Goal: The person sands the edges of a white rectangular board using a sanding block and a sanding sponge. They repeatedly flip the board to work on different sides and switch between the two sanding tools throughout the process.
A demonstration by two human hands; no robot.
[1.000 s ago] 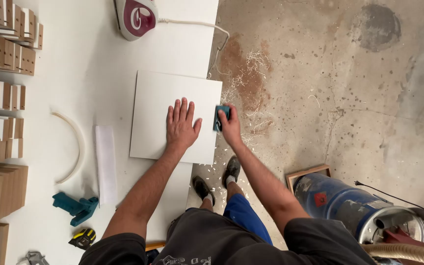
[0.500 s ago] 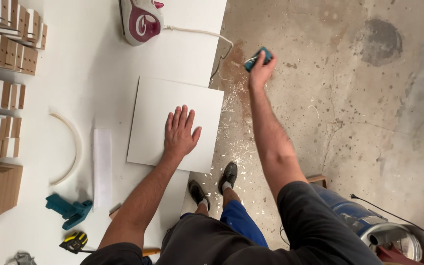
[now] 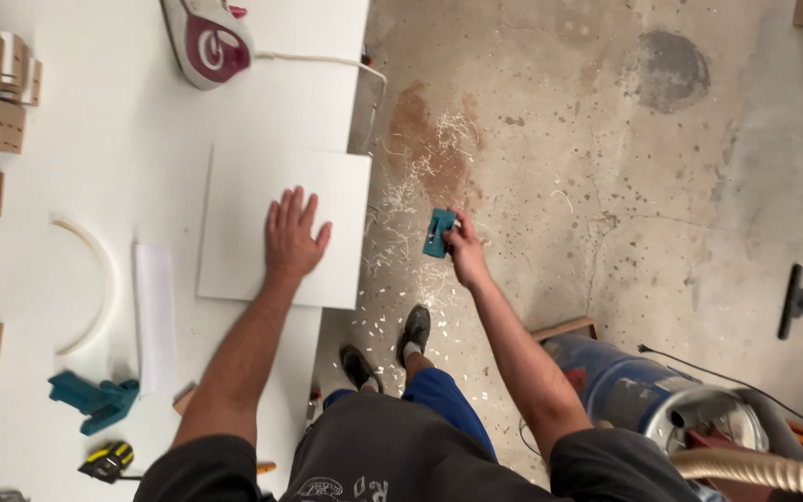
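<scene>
The left hand (image 3: 292, 234) is lying flat, fingers spread, pressing on the white panel (image 3: 283, 223). Off the panel's right edge, the right hand (image 3: 465, 254) is gripping a small teal trimmer (image 3: 438, 232) over the floor, arm extended; fingers are hiding the tool's far side

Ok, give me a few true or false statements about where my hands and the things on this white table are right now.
1. The left hand lies flat on the square white panel. True.
2. The right hand is empty. False: it grips a small teal block tool.
3. The right hand is over the table. False: it is over the concrete floor.
4. A maroon and white clothes iron sits on the white table. True.
</scene>
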